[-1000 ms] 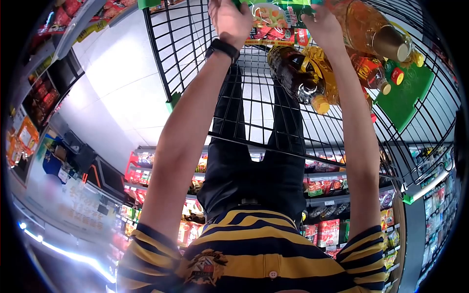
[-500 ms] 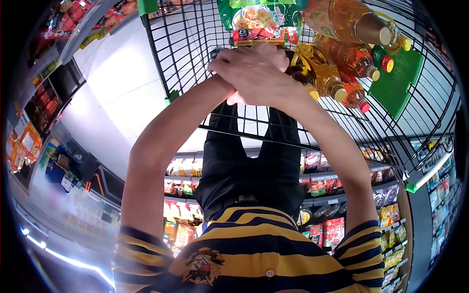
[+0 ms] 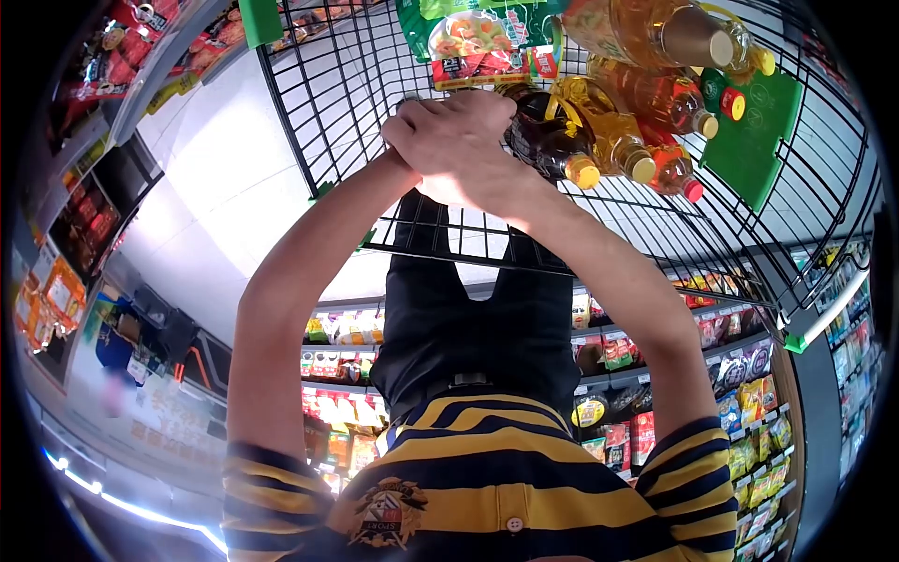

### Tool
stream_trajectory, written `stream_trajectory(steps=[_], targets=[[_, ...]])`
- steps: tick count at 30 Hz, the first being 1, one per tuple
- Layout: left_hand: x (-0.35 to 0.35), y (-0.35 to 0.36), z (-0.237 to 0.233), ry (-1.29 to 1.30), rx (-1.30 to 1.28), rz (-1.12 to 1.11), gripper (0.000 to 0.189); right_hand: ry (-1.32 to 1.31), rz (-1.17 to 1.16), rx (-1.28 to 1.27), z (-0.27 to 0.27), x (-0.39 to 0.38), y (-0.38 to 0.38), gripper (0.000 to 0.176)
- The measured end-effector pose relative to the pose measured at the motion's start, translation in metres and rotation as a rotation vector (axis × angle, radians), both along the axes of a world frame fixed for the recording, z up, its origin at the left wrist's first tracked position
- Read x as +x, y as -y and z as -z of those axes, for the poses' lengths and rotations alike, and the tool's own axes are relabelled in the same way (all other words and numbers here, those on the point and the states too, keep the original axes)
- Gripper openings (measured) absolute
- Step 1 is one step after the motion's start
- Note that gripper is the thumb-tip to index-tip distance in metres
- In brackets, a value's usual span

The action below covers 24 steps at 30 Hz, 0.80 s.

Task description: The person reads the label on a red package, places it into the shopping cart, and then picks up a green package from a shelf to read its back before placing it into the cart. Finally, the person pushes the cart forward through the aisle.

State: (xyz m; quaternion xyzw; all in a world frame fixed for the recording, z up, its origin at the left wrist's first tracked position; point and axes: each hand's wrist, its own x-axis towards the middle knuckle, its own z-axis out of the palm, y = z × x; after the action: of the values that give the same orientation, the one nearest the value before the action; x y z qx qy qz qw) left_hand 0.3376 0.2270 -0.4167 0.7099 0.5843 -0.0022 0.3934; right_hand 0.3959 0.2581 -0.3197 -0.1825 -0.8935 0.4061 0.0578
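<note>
My right hand point(image 3: 448, 150) lies across my left hand point(image 3: 489, 105), its fingers wrapped round it, above the near side of a black wire shopping cart point(image 3: 468, 251). The visible fingers of my left hand are curled; what they grip is hidden. Just beyond the hands is a green food packet point(image 3: 482, 42). Beside them on the right lie a dark bottle with a yellow cap point(image 3: 552, 136), a golden oil bottle point(image 3: 609, 131) and a red-capped bottle point(image 3: 670, 169). Several larger bottles, one a big clear bottle point(image 3: 646, 33), lie farther back.
A green panel point(image 3: 754, 145) is at the cart's right side. Shelves of red packets point(image 3: 122, 56) stand at the upper left, beside pale floor point(image 3: 220, 178). Snack shelves point(image 3: 618, 351) are behind my legs, and more packed shelves point(image 3: 847, 356) rise at the right.
My clasped hands have shifted left relative to the bottles, uncovering more of the dark bottle. The cart and its contents appear slightly farther left and higher in view.
</note>
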Motion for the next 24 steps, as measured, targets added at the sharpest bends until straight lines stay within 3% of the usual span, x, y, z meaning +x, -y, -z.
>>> stream_trajectory(steps=[1,3,6,9,13,15,17,22,23,24], targets=[[0.0,-0.001,0.0,0.001,0.002,0.002,0.006,0.027,-0.012,-0.008,0.001,0.0,0.0,0.03],[0.001,0.003,0.001,0.324,0.014,-0.274,0.01,0.053,-0.027,-0.02,0.002,0.0,0.0,0.031],[0.004,0.004,-0.001,0.278,-0.193,-0.357,0.015,0.018,-0.036,-0.079,-0.002,0.001,-0.003,0.031],[0.003,0.009,-0.003,0.343,-0.232,-0.428,0.015,0.063,-0.115,-0.094,-0.008,0.002,-0.006,0.03],[-0.005,0.011,-0.007,0.308,-0.226,-0.325,0.018,0.066,-0.117,-0.142,0.001,0.003,0.002,0.037],[-0.011,0.004,-0.026,-0.177,-0.18,0.084,0.019,-0.007,-0.056,-0.179,0.002,0.007,0.002,0.051],[-0.02,0.016,-0.022,-0.259,-0.12,0.12,0.019,-0.03,0.025,-0.266,0.004,0.012,0.001,0.07],[-0.03,0.053,0.011,-0.573,0.233,0.363,0.021,-0.084,0.12,-0.384,0.011,0.017,0.01,0.071],[-0.028,0.062,0.025,-0.57,0.231,0.362,0.021,-0.11,0.14,-0.382,0.011,0.018,0.012,0.069],[-0.027,0.072,0.045,-0.128,0.103,-0.012,0.021,-0.106,0.139,-0.383,0.012,0.018,0.013,0.069]])
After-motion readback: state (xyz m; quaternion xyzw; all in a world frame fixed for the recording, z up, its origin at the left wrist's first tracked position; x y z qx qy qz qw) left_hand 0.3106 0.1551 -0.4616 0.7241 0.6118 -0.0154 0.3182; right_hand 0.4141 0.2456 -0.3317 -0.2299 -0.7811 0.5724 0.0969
